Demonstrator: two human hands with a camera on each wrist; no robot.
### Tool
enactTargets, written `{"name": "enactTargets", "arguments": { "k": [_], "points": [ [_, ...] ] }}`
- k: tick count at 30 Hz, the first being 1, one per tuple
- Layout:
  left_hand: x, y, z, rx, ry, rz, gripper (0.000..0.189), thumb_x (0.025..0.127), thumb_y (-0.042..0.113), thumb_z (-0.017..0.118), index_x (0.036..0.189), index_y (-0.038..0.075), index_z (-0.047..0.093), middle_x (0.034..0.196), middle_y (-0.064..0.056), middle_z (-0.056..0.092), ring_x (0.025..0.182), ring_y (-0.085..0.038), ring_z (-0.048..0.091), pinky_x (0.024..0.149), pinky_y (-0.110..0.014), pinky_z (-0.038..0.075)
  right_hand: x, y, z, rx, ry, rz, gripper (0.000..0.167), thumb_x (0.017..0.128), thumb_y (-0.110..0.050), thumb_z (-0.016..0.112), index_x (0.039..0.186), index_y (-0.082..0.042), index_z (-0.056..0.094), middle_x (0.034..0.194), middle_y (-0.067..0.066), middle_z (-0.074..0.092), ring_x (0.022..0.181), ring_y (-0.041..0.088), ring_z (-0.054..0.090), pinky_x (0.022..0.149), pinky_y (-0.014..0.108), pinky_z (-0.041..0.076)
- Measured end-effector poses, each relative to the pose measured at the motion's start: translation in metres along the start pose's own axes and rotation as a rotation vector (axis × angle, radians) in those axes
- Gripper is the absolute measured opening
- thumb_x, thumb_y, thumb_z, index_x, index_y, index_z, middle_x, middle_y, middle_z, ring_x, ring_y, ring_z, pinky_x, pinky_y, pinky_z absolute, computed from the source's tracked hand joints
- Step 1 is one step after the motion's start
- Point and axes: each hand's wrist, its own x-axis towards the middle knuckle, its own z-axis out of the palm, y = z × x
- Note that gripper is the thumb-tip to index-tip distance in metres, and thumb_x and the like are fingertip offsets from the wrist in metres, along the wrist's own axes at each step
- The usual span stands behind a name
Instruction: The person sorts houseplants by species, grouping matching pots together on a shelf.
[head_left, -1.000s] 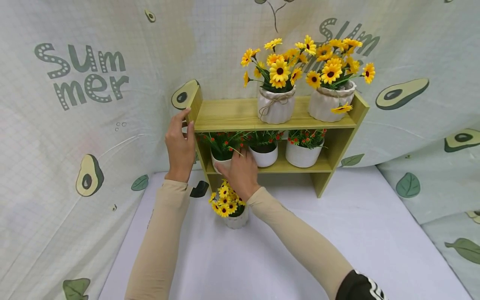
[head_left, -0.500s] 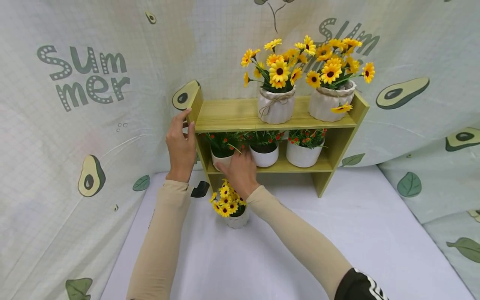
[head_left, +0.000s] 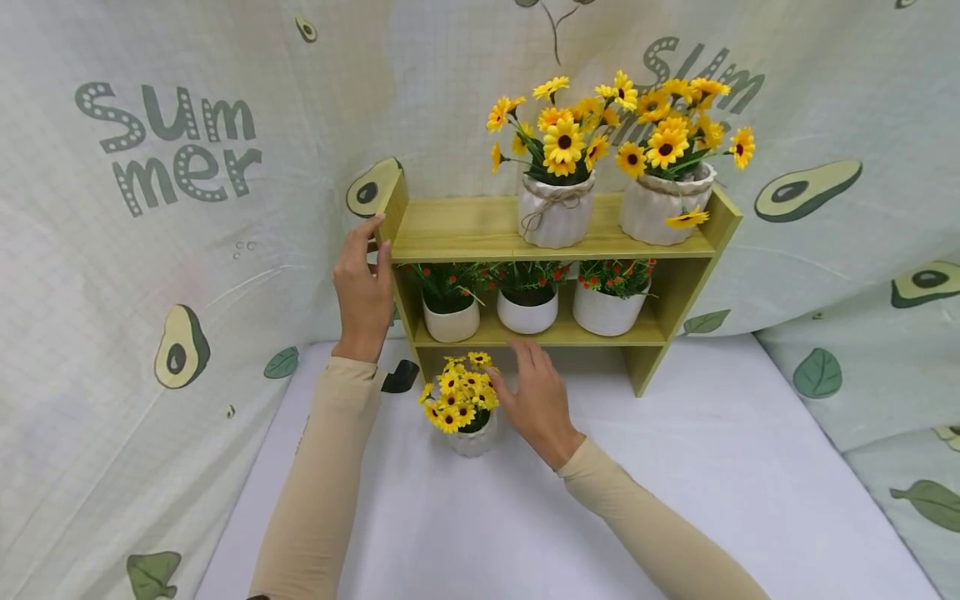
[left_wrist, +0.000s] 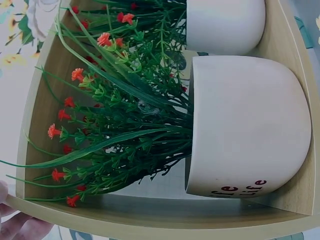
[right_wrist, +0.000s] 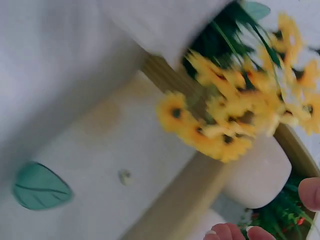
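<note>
My left hand (head_left: 363, 292) holds the left side panel of a two-tier wooden shelf (head_left: 453, 229); in the left wrist view its fingertips (left_wrist: 22, 229) lie around the panel's edge. My right hand (head_left: 536, 410) hovers in front of the shelf with fingers extended and nothing in them. Just left of it, a small pot of yellow sunflowers (head_left: 459, 400) stands on the table, its blooms partly overlapped by the fingertips. Behind, on the lower tier, sits a white pot with red-flowered greenery (head_left: 452, 320) at the left end, lettered on its side in the left wrist view.
Two more white pots with red flowers, a middle one (head_left: 528, 313) and a right one (head_left: 609, 312), share the lower tier. On top stand two larger sunflower pots (head_left: 555, 212). A black object (head_left: 401, 377) lies left of the shelf. A printed cloth (head_left: 202, 233) hangs behind.
My right hand has let go of the left pot on the lower tier and come down and back to the right, beside the sunflower pot on the table. The left hand keeps its place.
</note>
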Motion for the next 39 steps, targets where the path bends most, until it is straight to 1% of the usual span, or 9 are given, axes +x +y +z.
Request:
{"name": "enactTargets", "arguments": {
  "k": [3, 5, 10, 14, 19, 24, 29, 32, 39],
  "points": [
    [0.001, 0.001, -0.001, -0.003, 0.002, 0.005, 0.036, 0.11, 0.011, 0.057, 0.143, -0.002, 0.06, 0.134, -0.024, 0.065, 0.11, -0.04, 0.069, 0.077, -0.045, 0.06, -0.019, 0.01, 0.0, 0.015, 0.008, 0.018, 0.048, 0.097, -0.023, 0.078, 0.135, 0.004, 0.063, 0.128, 0.019, 0.066, 0.117, 0.038, 0.066, 0.092, 0.054, 0.058],
    [0.002, 0.001, -0.001, -0.002, 0.003, 0.006, 0.035, 0.11, 0.011, 0.057, 0.143, -0.002, 0.06, 0.134, -0.024, 0.065, 0.11, -0.04, 0.069, 0.077, -0.045, 0.06, -0.031, 0.016, 0.001, 0.025, -0.017, 0.039, 0.045, 0.098, -0.019, 0.076, 0.134, 0.003, 0.062, 0.126, 0.019, 0.066, 0.114, 0.037, 0.067, 0.09, 0.053, 0.059],
    [0.003, 0.001, -0.001, 0.005, 0.007, 0.004, 0.035, 0.109, 0.009, 0.058, 0.142, -0.002, 0.06, 0.133, -0.025, 0.065, 0.109, -0.041, 0.068, 0.077, -0.046, 0.06, -0.055, 0.025, 0.012, 0.094, -0.194, 0.132, 0.052, 0.094, -0.013, 0.077, 0.14, 0.004, 0.057, 0.132, 0.021, 0.065, 0.111, 0.035, 0.067, 0.086, 0.05, 0.059],
    [0.003, 0.002, -0.002, 0.002, 0.007, -0.002, 0.035, 0.109, 0.009, 0.058, 0.143, -0.002, 0.06, 0.133, -0.024, 0.066, 0.109, -0.04, 0.068, 0.077, -0.046, 0.06, -0.065, 0.028, 0.026, 0.166, -0.364, 0.205, 0.07, 0.091, -0.018, 0.083, 0.147, 0.007, 0.05, 0.144, 0.024, 0.058, 0.126, 0.04, 0.061, 0.101, 0.055, 0.054],
    [0.002, 0.001, -0.002, -0.002, 0.008, -0.008, 0.035, 0.109, 0.009, 0.058, 0.142, -0.001, 0.061, 0.132, -0.024, 0.066, 0.11, -0.04, 0.068, 0.077, -0.046, 0.06, -0.067, 0.03, 0.045, 0.268, -0.473, 0.262, 0.089, 0.086, -0.028, 0.089, 0.154, 0.006, 0.042, 0.154, 0.024, 0.05, 0.139, 0.043, 0.05, 0.113, 0.058, 0.045],
    [0.001, 0.001, -0.001, 0.0, 0.009, -0.008, 0.035, 0.109, 0.008, 0.059, 0.142, -0.002, 0.061, 0.133, -0.024, 0.066, 0.109, -0.04, 0.068, 0.077, -0.045, 0.06, -0.066, 0.029, 0.062, 0.369, -0.486, 0.262, 0.095, 0.084, -0.029, 0.091, 0.157, 0.002, 0.039, 0.151, 0.021, 0.051, 0.136, 0.04, 0.051, 0.113, 0.058, 0.043],
    [0.001, 0.002, 0.0, -0.003, 0.004, -0.009, 0.034, 0.109, 0.008, 0.058, 0.142, -0.002, 0.061, 0.134, -0.023, 0.066, 0.109, -0.039, 0.068, 0.077, -0.044, 0.059, -0.063, 0.028, 0.076, 0.485, -0.458, 0.282, 0.098, 0.081, -0.024, 0.094, 0.156, 0.003, 0.038, 0.147, 0.022, 0.054, 0.136, 0.037, 0.053, 0.115, 0.055, 0.042],
    [0.001, 0.003, 0.0, -0.004, 0.001, -0.012, 0.035, 0.109, 0.008, 0.058, 0.142, -0.002, 0.061, 0.135, -0.023, 0.066, 0.11, -0.039, 0.068, 0.077, -0.044, 0.059, -0.06, 0.027, 0.082, 0.516, -0.442, 0.296, 0.1, 0.08, -0.024, 0.095, 0.156, 0.004, 0.037, 0.149, 0.023, 0.053, 0.139, 0.036, 0.052, 0.118, 0.053, 0.041],
    [0.0, 0.003, -0.001, -0.003, -0.002, -0.018, 0.035, 0.109, 0.009, 0.058, 0.142, -0.001, 0.061, 0.134, -0.023, 0.066, 0.11, -0.039, 0.068, 0.077, -0.044, 0.059, -0.057, 0.026, 0.087, 0.577, -0.409, 0.3, 0.095, 0.079, -0.019, 0.095, 0.155, -0.002, 0.042, 0.149, 0.017, 0.057, 0.139, 0.031, 0.054, 0.119, 0.051, 0.04]
  ]
}}
